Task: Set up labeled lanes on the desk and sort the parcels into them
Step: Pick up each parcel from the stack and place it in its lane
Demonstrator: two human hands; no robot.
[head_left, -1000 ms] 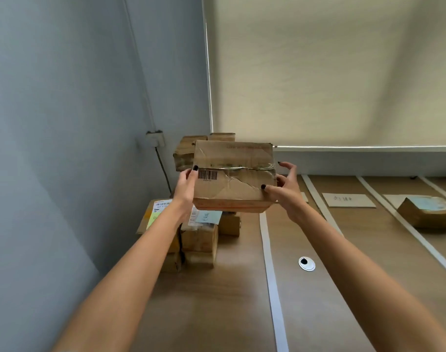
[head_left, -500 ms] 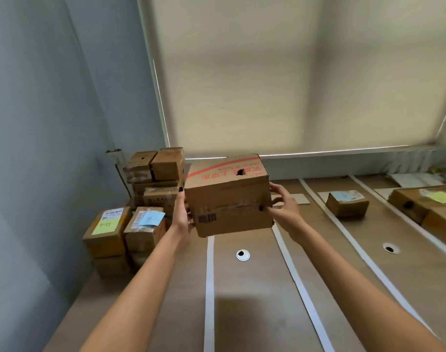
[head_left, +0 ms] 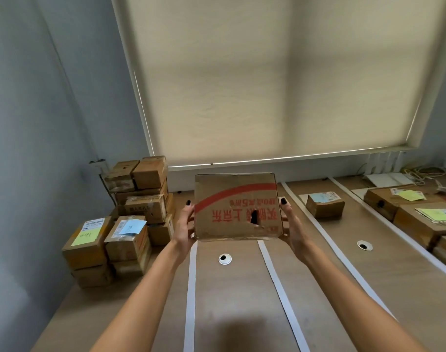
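Observation:
I hold a brown cardboard parcel (head_left: 235, 207) in the air over the desk, its face with a red arc, red print and a torn hole turned toward me. My left hand (head_left: 185, 224) grips its left side and my right hand (head_left: 290, 224) grips its right side. White tape strips (head_left: 190, 295) run along the wooden desk (head_left: 232, 301) and divide it into lanes. A stack of unsorted parcels (head_left: 125, 224) stands at the left against the wall, some with yellow or blue notes. One small parcel (head_left: 324, 205) lies in a lane to the right.
Larger parcels with yellow notes (head_left: 425, 219) fill the far right lane. Round cable grommets (head_left: 225, 259) sit in the desk. Papers and cables (head_left: 405, 176) lie at the back right under the window blind. A grey wall bounds the left side.
The parcel has been tipped so the red-printed face now points at me instead of the barcode side. My view has swung right from the stack toward the lanes.

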